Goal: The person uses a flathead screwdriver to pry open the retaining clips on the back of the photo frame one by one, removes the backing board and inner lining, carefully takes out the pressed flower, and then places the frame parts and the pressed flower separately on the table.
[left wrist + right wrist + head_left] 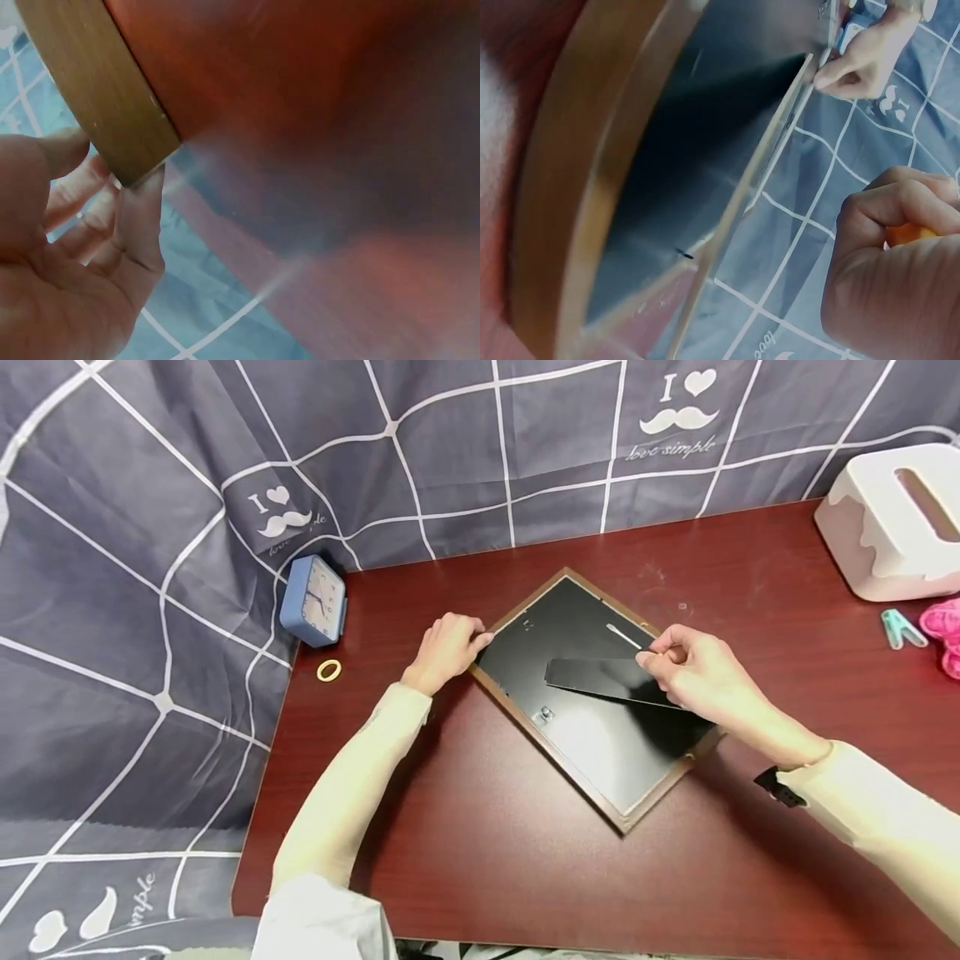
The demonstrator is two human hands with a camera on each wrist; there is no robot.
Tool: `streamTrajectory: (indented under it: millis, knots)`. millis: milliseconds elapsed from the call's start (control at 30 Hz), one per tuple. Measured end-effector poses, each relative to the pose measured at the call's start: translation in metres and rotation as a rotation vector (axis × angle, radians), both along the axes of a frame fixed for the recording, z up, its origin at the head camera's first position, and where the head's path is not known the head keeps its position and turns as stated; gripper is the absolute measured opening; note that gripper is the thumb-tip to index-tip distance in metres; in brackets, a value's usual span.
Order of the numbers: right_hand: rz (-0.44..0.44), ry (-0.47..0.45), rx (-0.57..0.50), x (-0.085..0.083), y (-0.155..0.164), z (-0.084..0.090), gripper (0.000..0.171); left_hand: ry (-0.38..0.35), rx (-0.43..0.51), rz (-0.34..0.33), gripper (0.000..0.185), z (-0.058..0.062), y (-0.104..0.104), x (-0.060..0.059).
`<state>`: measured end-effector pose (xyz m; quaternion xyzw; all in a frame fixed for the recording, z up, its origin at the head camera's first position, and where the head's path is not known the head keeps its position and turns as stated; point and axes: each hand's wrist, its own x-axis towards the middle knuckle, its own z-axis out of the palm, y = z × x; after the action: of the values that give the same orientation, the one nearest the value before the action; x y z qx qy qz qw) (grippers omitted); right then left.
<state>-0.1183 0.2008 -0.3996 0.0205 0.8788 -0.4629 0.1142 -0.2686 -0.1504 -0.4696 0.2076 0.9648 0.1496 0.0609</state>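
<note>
A wooden picture frame (525, 733) lies face down on the table, its backing (592, 756) black. My left hand (447, 647) grips the frame's left corner; in the left wrist view the wooden corner (112, 105) sits between thumb and fingers. My right hand (697, 672) pinches a slim tool (622, 636) with a pale shaft and slightly wider tip, pointing toward the far left over the backing. An orange part (909, 234) shows inside that fist in the right wrist view. Below it, the black stand leg (600, 675) slants off the backing, its right end behind my right hand.
A blue clock (311, 602) and a yellow ring (328, 671) sit at the table's left. At the far right are a white tissue box (862, 539), a teal clip (900, 628) and pink yarn (948, 631). A grey checked curtain (465, 460) hangs behind.
</note>
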Motion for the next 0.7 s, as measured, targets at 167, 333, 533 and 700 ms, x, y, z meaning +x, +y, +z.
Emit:
streamTrajectory:
  millis: [167,333,533,700]
  knots:
    - [0.023,-0.002,0.028,0.003,-0.008,-0.004,0.028,-0.010,-0.016,0.038,0.031,0.005,-0.009,0.037]
    - [0.072,-0.013,0.056,0.006,-0.024,-0.008,0.025,-0.026,0.009,0.098,0.025,-0.039,-0.022,0.054]
    - [0.100,-0.007,0.082,0.007,-0.041,-0.011,0.023,-0.182,0.088,0.156,0.050,0.013,0.004,0.122]
    - [0.124,0.027,0.090,0.007,-0.052,-0.020,0.021,-0.177,0.086,0.072,0.031,0.046,0.018,0.123]
